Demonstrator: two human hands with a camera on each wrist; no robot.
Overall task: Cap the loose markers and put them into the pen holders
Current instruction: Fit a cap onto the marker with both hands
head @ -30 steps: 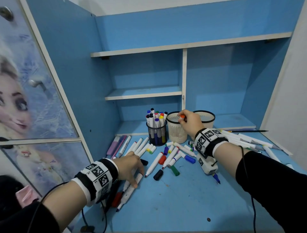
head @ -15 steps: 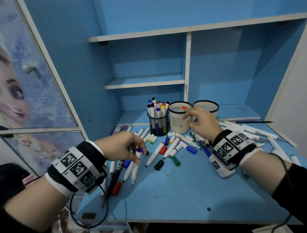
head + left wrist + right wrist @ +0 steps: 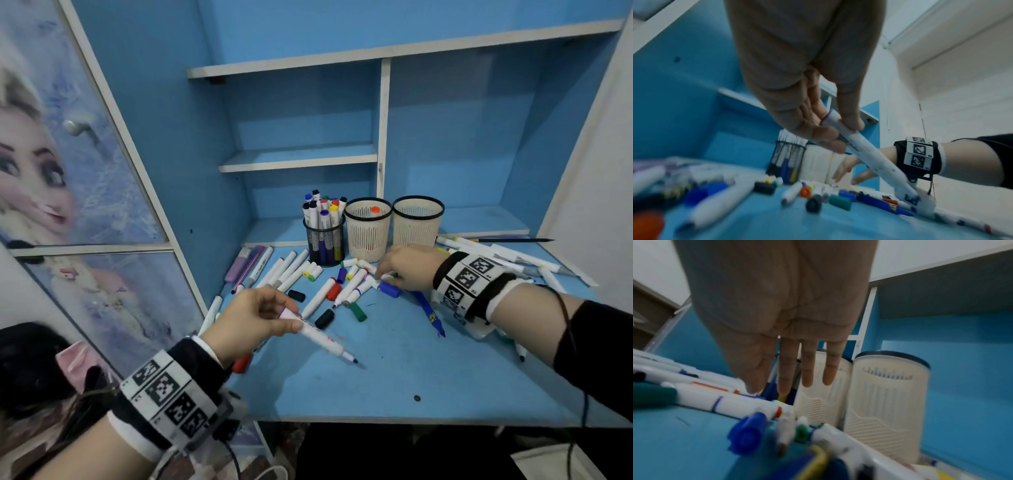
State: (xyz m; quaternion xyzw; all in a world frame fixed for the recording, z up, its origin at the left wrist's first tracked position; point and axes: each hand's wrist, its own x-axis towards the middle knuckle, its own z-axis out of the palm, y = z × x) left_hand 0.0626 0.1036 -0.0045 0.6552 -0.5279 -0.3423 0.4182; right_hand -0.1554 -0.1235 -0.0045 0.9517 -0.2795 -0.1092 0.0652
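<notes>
Above the surface [image 3: 394, 377], the left hand [image 3: 250, 318] has lifted an uncapped marker [image 3: 317, 334], fingers pinching it (cap needed); the right hand [image 3: 407, 267], fingers straight, now reaches among loose caps.

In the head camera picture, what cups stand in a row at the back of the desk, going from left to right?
Black mesh pen holder full of markers → middle cream pen holder with one orange-capped marker inside → right cream pen holder, whose inside shows no markers.

Three pen holders [image 3: 367, 229]; roughly thirty markers [image 3: 320, 294].
</notes>
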